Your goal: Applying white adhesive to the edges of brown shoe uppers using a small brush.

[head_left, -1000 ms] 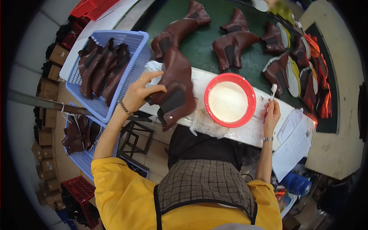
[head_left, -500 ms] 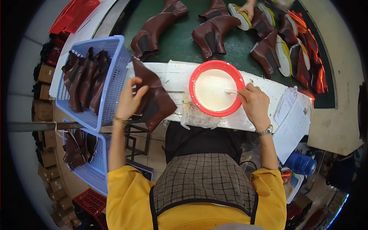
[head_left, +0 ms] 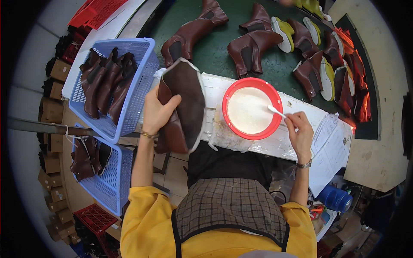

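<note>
My left hand [head_left: 159, 111] grasps a brown leather boot upper [head_left: 186, 99] left of a round red basin [head_left: 254, 136]; my right hand [head_left: 300, 132] pinches a slim white brush [head_left: 275, 111] over its rim. White paper sheets [head_left: 333, 151]: writing illegible.

White bench [head_left: 297, 106]. Past its far edge: green mat [head_left: 213, 49], brown boots [head_left: 189, 36] lying about on it, pale soles [head_left: 328, 84] with yellow-green sides toward the right, orange glow on the rightmost boots. Right end of bench: papers [head_left: 331, 159], lying on top. Below that end: blue jug [head_left: 335, 198], on its side. Further right of bench: tan board [head_left: 378, 159]. Left of bench: upper basket [head_left: 148, 64], blue, boots inside; lower basket [head_left: 122, 167], also blue, more boots; grey pipe [head_left: 43, 126]. Far left of bench: cardboard boxes [head_left: 60, 71], stacked. Lower left of bench: red crate [head_left: 92, 215].
</note>
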Demonstrator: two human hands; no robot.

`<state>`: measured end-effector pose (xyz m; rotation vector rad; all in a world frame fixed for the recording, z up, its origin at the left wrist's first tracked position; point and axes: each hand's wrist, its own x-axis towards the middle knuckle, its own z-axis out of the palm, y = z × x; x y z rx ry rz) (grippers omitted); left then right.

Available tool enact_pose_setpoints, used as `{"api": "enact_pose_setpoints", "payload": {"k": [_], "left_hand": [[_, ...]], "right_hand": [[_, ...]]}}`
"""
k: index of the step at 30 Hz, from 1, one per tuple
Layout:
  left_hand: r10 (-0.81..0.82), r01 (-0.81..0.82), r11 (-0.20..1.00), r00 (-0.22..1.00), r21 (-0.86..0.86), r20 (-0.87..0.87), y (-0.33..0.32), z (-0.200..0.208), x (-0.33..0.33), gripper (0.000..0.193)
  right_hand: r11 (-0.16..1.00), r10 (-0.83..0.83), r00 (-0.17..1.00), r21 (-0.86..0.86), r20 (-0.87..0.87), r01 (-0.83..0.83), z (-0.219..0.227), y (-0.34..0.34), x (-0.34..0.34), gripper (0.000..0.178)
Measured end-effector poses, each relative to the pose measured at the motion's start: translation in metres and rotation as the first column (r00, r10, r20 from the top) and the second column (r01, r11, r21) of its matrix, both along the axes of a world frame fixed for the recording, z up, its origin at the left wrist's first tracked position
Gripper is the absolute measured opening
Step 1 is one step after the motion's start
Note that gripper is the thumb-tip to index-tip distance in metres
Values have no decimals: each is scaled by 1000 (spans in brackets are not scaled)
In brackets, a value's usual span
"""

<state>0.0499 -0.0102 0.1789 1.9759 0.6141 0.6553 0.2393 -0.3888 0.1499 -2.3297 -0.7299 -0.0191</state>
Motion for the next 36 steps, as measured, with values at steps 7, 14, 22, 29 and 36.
{"api": "enact_pose_setpoints", "payload": {"k": [7,14,22,29,36], "left_hand": [[-639,348,609,748,-713,-180,-26,31,4,49],[-490,467,514,848,-720,201,-39,40,6,54],[-203,343,720,936,-603,289,-39,31,9,44],[-178,213,944,972,-250,155,-18,9,23,42],[-242,414,787,889,458,-388,-6,-53,-22,137]], "right_hand": [[866,327,928,337,179,-370,53,63,9,18],[880,313,922,295,230,-372,50,60,4,23],[881,305,939,326,162,-342,30,58,-38,21],[999,35,998,-1,56,-35,12,35,-9,13],[966,52,978,-259,203,2,9,26,-6,10]]}}
